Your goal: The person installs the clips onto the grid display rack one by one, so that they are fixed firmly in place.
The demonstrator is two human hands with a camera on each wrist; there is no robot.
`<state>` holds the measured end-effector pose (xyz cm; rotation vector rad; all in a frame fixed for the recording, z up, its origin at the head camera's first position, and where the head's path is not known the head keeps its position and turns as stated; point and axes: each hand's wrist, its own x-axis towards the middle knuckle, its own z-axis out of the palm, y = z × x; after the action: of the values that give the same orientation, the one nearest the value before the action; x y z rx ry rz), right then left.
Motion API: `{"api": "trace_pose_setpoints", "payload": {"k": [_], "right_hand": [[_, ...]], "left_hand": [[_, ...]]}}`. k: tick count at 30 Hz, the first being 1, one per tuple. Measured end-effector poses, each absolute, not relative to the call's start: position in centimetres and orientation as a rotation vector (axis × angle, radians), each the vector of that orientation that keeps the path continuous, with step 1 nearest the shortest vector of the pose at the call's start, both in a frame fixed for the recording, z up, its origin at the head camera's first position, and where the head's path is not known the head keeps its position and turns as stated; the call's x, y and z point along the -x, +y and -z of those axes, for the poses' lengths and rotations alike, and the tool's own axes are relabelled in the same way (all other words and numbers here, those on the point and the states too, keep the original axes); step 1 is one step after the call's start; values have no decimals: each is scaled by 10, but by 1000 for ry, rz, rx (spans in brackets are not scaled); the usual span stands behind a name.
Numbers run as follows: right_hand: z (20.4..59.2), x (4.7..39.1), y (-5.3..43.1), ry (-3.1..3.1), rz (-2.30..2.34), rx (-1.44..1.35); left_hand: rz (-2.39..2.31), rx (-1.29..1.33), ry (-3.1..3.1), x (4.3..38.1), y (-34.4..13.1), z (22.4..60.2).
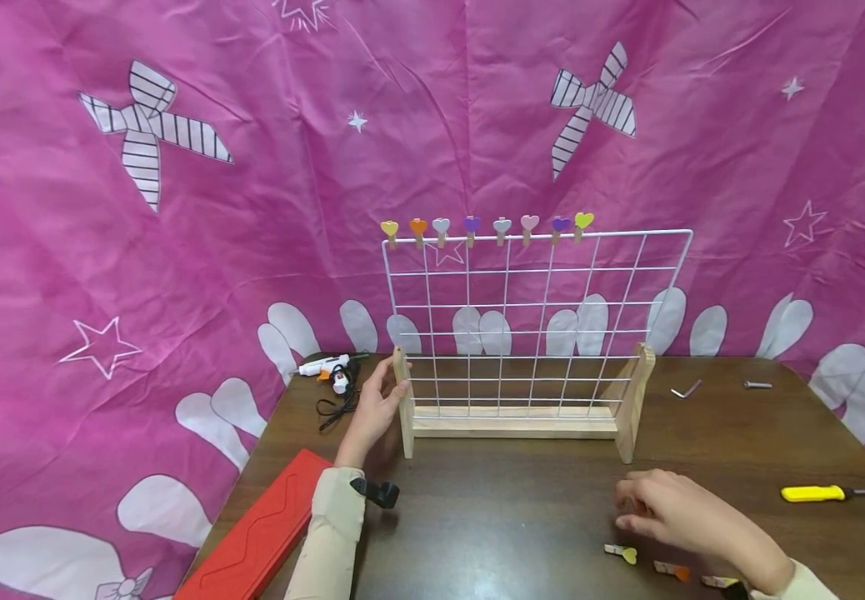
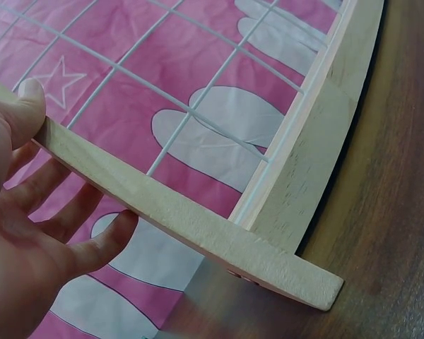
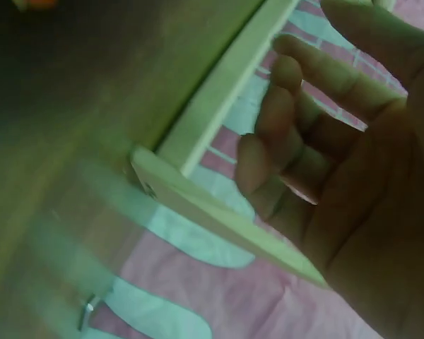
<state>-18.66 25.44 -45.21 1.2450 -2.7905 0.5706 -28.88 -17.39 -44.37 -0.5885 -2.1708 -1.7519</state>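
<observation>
Evidently partway | done: eight heart clips [image 1: 472,225] topped the wire grid [image 1: 507,332], near the counter's [image 1: 477,517] far edge | presumably left: three loose clips [image 1: 671,571] lay toward its near edge | left hand [image 1: 378,404]: fingers grasped a wooden post [image 1: 405,421]; right hand [image 1: 672,508]: fingers hung relaxed, unladen

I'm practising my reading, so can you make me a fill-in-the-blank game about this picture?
The left hand grips a side post made of ____.
The right hand holds ____.
Along the top edge of the white grid, the heart clips number ____.
The screwdriver has a handle coloured ____.

Missing words: wood; nothing; eight; yellow.
</observation>
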Motion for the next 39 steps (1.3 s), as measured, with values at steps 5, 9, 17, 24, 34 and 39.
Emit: {"api": "trace_pose_setpoints", "payload": {"k": [5, 9, 17, 24, 34, 39], "right_hand": [[466, 180, 252, -2999, -623, -1256], [472, 179, 249, -3031, -618, -1256], [482, 179, 245, -3040, -633, -1267], [488, 180, 241, -2934, -604, -1297], [487, 179, 240, -3002, -602, -1249], [486, 181, 242, -2983, -618, -1271]], "left_hand": [[1747, 597, -2183, 288, -174, 445], [1763, 607, -2180, 289, -175, 446], [1787, 608, -2187, 290, -175, 447], [1793, 605, -2182, 291, -176, 445], [1776, 583, -2205, 289, -177, 445], [1780, 586, -2196, 290, -176, 445]]}}
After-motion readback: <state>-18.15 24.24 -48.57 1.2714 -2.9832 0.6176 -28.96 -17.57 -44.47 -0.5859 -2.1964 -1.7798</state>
